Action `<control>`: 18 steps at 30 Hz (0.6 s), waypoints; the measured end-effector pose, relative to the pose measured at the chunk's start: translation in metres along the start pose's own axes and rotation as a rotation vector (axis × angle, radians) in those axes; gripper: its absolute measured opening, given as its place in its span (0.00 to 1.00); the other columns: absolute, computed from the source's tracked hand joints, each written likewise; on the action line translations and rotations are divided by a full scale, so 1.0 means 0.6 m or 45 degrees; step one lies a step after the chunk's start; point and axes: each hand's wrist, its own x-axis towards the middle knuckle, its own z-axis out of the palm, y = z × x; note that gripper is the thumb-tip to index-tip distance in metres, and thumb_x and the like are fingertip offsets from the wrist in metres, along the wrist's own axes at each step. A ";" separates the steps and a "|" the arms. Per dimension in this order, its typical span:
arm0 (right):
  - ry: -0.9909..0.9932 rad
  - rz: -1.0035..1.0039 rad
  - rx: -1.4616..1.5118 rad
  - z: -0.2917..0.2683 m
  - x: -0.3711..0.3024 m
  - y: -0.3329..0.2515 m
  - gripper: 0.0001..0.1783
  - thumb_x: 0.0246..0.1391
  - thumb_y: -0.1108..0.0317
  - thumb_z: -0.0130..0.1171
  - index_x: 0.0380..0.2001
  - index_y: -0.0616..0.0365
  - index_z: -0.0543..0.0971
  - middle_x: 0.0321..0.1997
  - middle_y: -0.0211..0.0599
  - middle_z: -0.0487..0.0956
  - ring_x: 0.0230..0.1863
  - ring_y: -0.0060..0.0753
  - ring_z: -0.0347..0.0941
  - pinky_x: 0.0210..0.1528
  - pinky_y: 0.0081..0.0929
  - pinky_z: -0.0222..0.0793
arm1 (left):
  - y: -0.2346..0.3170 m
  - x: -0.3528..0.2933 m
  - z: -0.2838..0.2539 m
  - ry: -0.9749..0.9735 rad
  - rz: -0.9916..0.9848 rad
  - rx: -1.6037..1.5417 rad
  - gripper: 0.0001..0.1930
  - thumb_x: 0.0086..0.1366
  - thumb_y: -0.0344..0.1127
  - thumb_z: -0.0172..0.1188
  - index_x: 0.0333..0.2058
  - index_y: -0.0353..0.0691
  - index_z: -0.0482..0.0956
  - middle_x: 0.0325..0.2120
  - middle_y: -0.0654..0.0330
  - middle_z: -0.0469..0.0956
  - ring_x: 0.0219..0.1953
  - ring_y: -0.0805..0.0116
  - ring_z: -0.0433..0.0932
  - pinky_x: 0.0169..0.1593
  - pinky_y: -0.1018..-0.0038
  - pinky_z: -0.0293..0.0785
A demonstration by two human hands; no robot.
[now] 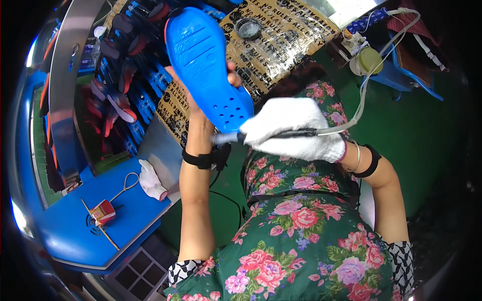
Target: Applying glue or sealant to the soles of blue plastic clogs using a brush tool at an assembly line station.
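The person's bare left hand [193, 102] is holding up a blue sole [206, 60], the grip closed around its middle with fingers showing past both edges; the sole is hanging over the tape-covered worktop [306, 30], its heel (pierced with small round holes) reaching past the near edge; the broad front end, crossed by a few grooves and looking shiny, is pointing away from the person.

The right hand [291, 125], wearing a white knitted glove, is gripping a dark-handled brush [296, 133], its fingers closed around the handle; the pale, blurred bristles are pointing left, just beside the heel and in front of the left wrist; from where I am standing, I cannot tell whether they are touching the sole; a clear tube [362, 95] is running from the handle's other end and curving upward.

A round black dish [248, 29] is sitting toward the worktop's far edge, just beside the sole's front; on a blue side worktop [65, 223], a spare white glove [150, 180] is lying by the right edge, and a small red box [103, 212] is resting nearer the middle with a thin stick [110, 238] beside it.
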 end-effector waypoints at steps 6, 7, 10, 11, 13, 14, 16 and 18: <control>-0.109 -0.330 -0.575 0.018 -0.020 0.002 0.14 0.49 0.72 0.69 0.42 0.52 0.86 0.40 0.35 0.85 0.37 0.39 0.81 0.42 0.36 0.79 | 0.010 0.014 -0.008 -0.067 -0.215 0.148 0.65 0.50 0.90 0.39 0.69 0.35 0.58 0.47 0.35 0.77 0.39 0.44 0.83 0.41 0.53 0.84; -0.113 -0.335 -0.569 0.012 -0.016 0.002 0.14 0.49 0.72 0.69 0.42 0.52 0.86 0.40 0.35 0.85 0.37 0.39 0.81 0.42 0.36 0.79 | 0.011 0.015 -0.012 -0.092 -0.272 0.165 0.65 0.50 0.90 0.39 0.70 0.36 0.57 0.48 0.34 0.77 0.40 0.43 0.84 0.41 0.53 0.85; -0.275 -0.043 0.058 -0.015 -0.002 0.001 0.13 0.48 0.75 0.68 0.39 0.54 0.86 0.42 0.36 0.86 0.39 0.39 0.81 0.41 0.34 0.79 | 0.011 0.015 -0.022 -0.091 -0.390 0.176 0.65 0.50 0.90 0.38 0.70 0.36 0.57 0.49 0.32 0.76 0.40 0.43 0.84 0.41 0.54 0.86; -0.231 -0.075 -0.017 -0.017 0.000 0.004 0.12 0.47 0.74 0.70 0.38 0.53 0.86 0.43 0.37 0.86 0.39 0.40 0.81 0.41 0.34 0.78 | 0.013 0.016 -0.024 -0.091 -0.447 0.181 0.65 0.50 0.90 0.38 0.70 0.36 0.58 0.49 0.31 0.76 0.40 0.43 0.84 0.41 0.54 0.86; -0.145 -0.312 -0.339 -0.022 0.001 0.028 0.14 0.46 0.73 0.70 0.39 0.51 0.86 0.43 0.36 0.86 0.39 0.41 0.81 0.40 0.35 0.78 | 0.013 0.028 -0.018 -0.124 -0.508 0.158 0.64 0.51 0.89 0.38 0.70 0.36 0.59 0.51 0.33 0.76 0.42 0.43 0.84 0.42 0.53 0.86; -0.229 -0.434 -0.537 -0.022 -0.001 0.030 0.16 0.46 0.73 0.69 0.42 0.50 0.85 0.44 0.36 0.85 0.38 0.42 0.81 0.39 0.35 0.79 | 0.011 0.034 -0.014 -0.018 -0.517 0.199 0.63 0.52 0.88 0.38 0.70 0.37 0.59 0.51 0.35 0.77 0.42 0.43 0.84 0.42 0.53 0.86; -0.329 -0.305 -0.518 -0.016 -0.008 0.015 0.17 0.46 0.75 0.68 0.43 0.50 0.84 0.44 0.38 0.85 0.37 0.41 0.81 0.37 0.33 0.79 | 0.019 0.035 -0.013 0.140 -0.480 0.383 0.59 0.56 0.86 0.36 0.70 0.38 0.58 0.54 0.41 0.77 0.45 0.43 0.83 0.43 0.53 0.86; -0.268 -0.095 -0.288 -0.018 -0.004 0.005 0.12 0.48 0.76 0.68 0.38 0.53 0.86 0.40 0.39 0.85 0.36 0.38 0.81 0.38 0.31 0.79 | 0.021 0.037 -0.021 0.231 -0.476 0.399 0.59 0.56 0.86 0.36 0.68 0.38 0.62 0.50 0.39 0.78 0.42 0.43 0.83 0.41 0.54 0.85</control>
